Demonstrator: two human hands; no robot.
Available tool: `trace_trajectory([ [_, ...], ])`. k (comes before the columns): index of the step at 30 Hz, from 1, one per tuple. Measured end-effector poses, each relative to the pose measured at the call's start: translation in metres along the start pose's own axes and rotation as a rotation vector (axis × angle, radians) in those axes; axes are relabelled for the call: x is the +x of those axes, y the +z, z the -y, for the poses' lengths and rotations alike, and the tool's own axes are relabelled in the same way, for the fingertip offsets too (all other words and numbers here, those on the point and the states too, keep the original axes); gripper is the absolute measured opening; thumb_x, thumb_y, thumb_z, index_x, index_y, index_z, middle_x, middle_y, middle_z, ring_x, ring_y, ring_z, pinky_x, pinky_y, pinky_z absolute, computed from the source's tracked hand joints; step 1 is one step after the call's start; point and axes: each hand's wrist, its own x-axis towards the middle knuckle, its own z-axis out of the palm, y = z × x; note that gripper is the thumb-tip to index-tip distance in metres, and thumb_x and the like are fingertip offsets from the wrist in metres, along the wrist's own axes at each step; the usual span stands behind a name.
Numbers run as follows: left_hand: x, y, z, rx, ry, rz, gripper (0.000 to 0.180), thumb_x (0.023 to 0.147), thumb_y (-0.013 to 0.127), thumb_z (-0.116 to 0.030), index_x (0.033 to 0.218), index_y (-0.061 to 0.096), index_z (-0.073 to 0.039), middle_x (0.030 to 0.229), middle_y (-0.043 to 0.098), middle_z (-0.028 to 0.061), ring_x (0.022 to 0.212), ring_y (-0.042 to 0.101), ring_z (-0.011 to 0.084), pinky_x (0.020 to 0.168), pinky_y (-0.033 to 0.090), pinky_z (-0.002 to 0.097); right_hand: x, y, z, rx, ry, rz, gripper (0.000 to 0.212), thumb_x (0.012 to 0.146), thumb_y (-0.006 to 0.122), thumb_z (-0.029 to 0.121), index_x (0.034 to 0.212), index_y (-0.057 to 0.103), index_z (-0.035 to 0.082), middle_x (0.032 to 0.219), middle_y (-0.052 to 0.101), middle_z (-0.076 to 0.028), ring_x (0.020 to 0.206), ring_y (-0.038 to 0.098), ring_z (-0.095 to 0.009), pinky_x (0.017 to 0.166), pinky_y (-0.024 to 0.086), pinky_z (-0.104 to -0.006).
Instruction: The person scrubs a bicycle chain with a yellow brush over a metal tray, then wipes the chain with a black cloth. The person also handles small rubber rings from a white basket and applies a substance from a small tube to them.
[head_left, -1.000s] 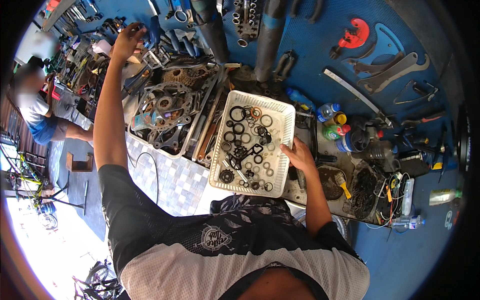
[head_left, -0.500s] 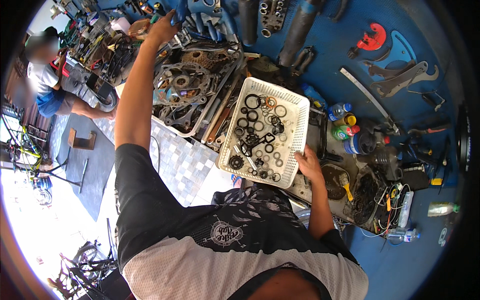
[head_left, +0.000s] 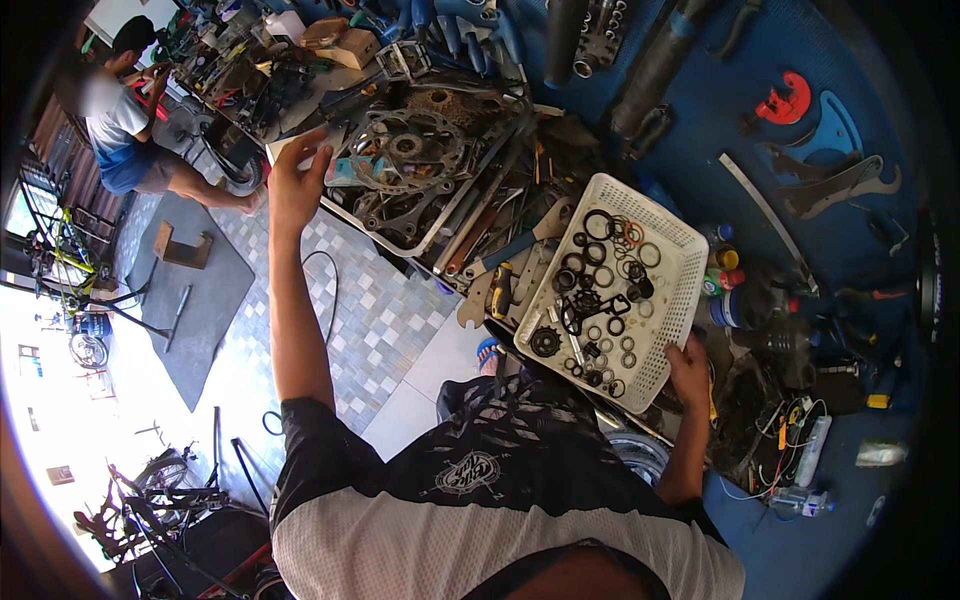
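To the person's front right, a white basket (head_left: 690, 290) is sitting against the right hand (head_left: 688, 370), which is pinching its right wall near the corner closest to the body. Inside it, black and silver rings (head_left: 573, 264), an orange ring (head_left: 634, 235) and a dark cog (head_left: 545, 342) are lying loose, well apart from the left hand (head_left: 300, 185). That hand is hovering with its fingers spread and bent, holding nothing visible, at the left corner of a metal-filled tray (head_left: 425, 247); whether it is touching the rim is hard to tell. A chainring (head_left: 408, 147) is lying on the tray's heap.

Between the left hand and the basket, the tray, flat wrenches (head_left: 520, 245) and a yellow-and-black screwdriver (head_left: 501, 290) are standing in the way. Just beyond the basket's right wall, capped bottles (head_left: 727, 282) are crowding together. Farther off to the left, another person (head_left: 120, 130) is standing.
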Motion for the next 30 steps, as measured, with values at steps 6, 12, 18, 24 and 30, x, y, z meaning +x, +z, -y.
trace_trajectory([
  [6, -0.033, -0.021, 0.010, -0.101, -0.064, -0.055, 0.032, 0.100, 0.070, -0.020, 0.126, 0.070, -0.001, 0.116, 0.075, 0.0130, 0.110, 0.072, 0.0215, 0.086, 0.057, 0.0332, -0.002, 0.012, -0.005, 0.069, 0.022, -0.005, 0.035, 0.097, 0.059, 0.009, 0.130, 0.063, -0.002, 0.116, 0.074, -0.010, 0.100, 0.067, -0.017, 0.089, 0.052, -0.0336],
  [12, -0.062, -0.020, -0.014, -0.094, -0.114, -0.112, 0.030, 0.103, 0.068, -0.022, 0.124, 0.072, -0.002, 0.108, 0.075, 0.0102, 0.100, 0.071, 0.0157, 0.084, 0.056, 0.0310, 0.000, 0.029, -0.007, 0.162, -0.007, 0.079, 0.036, 0.096, 0.058, 0.008, 0.130, 0.064, 0.000, 0.116, 0.074, -0.010, 0.100, 0.067, -0.016, 0.088, 0.053, -0.0333],
  [18, -0.104, 0.005, -0.033, -0.154, -0.154, -0.027, 0.028, 0.104, 0.067, -0.022, 0.120, 0.073, 0.000, 0.102, 0.073, 0.0069, 0.092, 0.063, 0.0099, 0.080, 0.053, 0.0282, -0.014, 0.024, -0.011, 0.100, -0.007, 0.049, 0.036, 0.096, 0.059, 0.008, 0.130, 0.064, -0.001, 0.112, 0.073, -0.010, 0.098, 0.066, -0.015, 0.088, 0.053, -0.0325],
  [24, -0.138, 0.043, -0.033, -0.251, -0.293, 0.050, 0.025, 0.105, 0.065, -0.023, 0.114, 0.071, 0.000, 0.103, 0.075, 0.0072, 0.095, 0.069, 0.0135, 0.082, 0.057, 0.0297, -0.047, 0.001, -0.014, 0.121, 0.005, -0.050, 0.034, 0.097, 0.059, 0.007, 0.130, 0.063, -0.002, 0.112, 0.073, -0.008, 0.098, 0.066, -0.013, 0.088, 0.053, -0.0318],
  [30, -0.161, 0.072, -0.028, -0.429, -0.269, 0.104, 0.016, 0.104, 0.067, -0.019, 0.103, 0.067, -0.003, 0.096, 0.073, 0.0040, 0.090, 0.068, 0.0104, 0.080, 0.056, 0.0288, -0.093, -0.041, -0.005, 0.107, 0.065, -0.158, 0.036, 0.098, 0.057, 0.004, 0.133, 0.062, -0.003, 0.118, 0.072, -0.008, 0.104, 0.065, -0.015, 0.092, 0.052, -0.0321],
])
